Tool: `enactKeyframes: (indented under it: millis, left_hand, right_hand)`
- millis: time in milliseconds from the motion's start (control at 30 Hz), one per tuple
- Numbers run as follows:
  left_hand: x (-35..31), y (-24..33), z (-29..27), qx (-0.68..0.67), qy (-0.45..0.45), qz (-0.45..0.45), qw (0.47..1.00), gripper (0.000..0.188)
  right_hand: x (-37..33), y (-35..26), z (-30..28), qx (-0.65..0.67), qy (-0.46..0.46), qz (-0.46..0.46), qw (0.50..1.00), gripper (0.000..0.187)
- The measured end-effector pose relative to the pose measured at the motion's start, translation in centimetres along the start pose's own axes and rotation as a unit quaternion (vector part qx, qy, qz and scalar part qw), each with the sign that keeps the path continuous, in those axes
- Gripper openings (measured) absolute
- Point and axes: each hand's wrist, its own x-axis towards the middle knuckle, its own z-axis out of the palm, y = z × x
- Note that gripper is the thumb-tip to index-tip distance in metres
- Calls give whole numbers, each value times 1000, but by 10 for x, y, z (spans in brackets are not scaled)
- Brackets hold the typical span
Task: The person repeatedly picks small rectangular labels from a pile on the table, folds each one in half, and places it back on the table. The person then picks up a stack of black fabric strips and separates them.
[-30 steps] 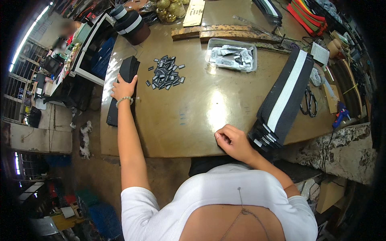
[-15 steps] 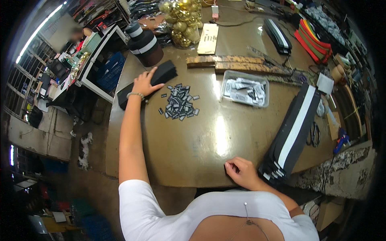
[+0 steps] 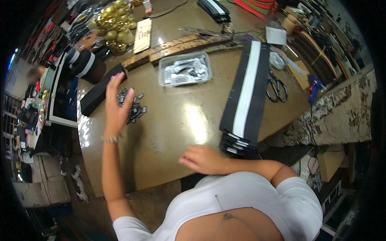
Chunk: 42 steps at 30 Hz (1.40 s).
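My left hand (image 3: 117, 106) is raised over the left part of the table, fingers apart and nothing in them. Behind it lies a long black bundle of folded strips (image 3: 97, 94). A heap of small black labels with pale marks (image 3: 138, 110) sits beside the bundle, partly hidden by that hand. My right hand (image 3: 203, 159) is at the near table edge, its fingers curled together, with nothing visible in them. To its right lies a stack of black bands with a white stripe (image 3: 248, 92). A clear plastic box (image 3: 161, 76) of white-and-grey labels stands farther back.
Wooden bars (image 3: 177, 50) cross the table behind the box. Dark rolls with white bands (image 3: 90, 66), gold baubles (image 3: 116, 30) and a cream card (image 3: 142, 36) are at the back left. Black scissors (image 3: 277, 89) and a blue glue gun (image 3: 315, 89) lie right.
My left hand has lifted off the black bundle and drawn nearer me. My right hand has shifted, fingers still curled. The whole view has swung to the right.
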Motion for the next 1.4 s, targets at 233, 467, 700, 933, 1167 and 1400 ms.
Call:
enactKeyframes:
  millis: [233,467,700,933,1167,1400]
  left_hand:
    - [-126,177,141,-360,-66,-21,930,135]
    - [-161,208,192,-150,-11,-33,988,131]
    - [-173,197,189,-230,-22,-1,973,114]
    - [-170,201,175,-254,-151,198,935,65]
    - [-171,206,174,-178,-179,260,932,49]
    - [-153,198,107,-214,-191,217,933,33]
  right_hand:
    - [-43,-11,-177,312,-315,-335,831,55]
    - [-11,137,-270,110,437,236,861,75]
    - [-6,180,-231,160,416,202,872,103]
    - [36,149,-193,191,213,209,935,115]
    - [65,95,-118,363,-165,65,915,54]
    - [66,18,-176,47,-208,86,973,64]
